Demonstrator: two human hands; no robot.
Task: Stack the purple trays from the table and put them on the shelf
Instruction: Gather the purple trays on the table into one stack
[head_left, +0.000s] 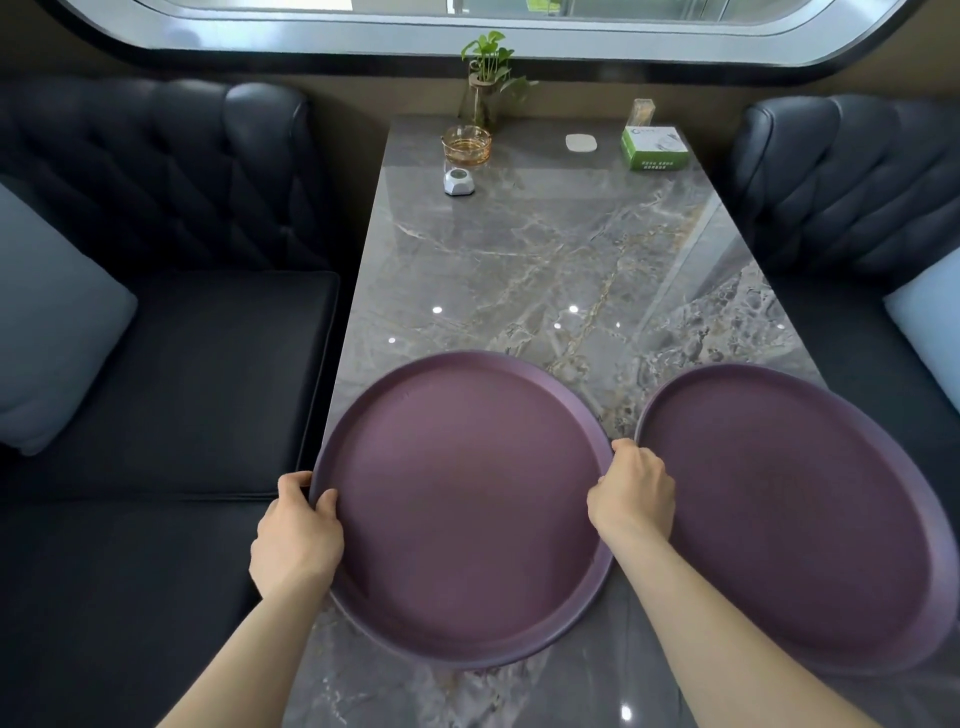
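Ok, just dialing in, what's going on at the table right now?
A person is gripping the left tray by its rim, left hand on one side and right hand on the other. The right tray sits beside it on the table, untouched. The trays are not stacked yet. No shelf is in view.

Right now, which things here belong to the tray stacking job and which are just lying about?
Job: left purple tray, held by left hand and right hand; right purple tray.

Lying about: glass ashtray, potted plant, call button, green box, white coaster.
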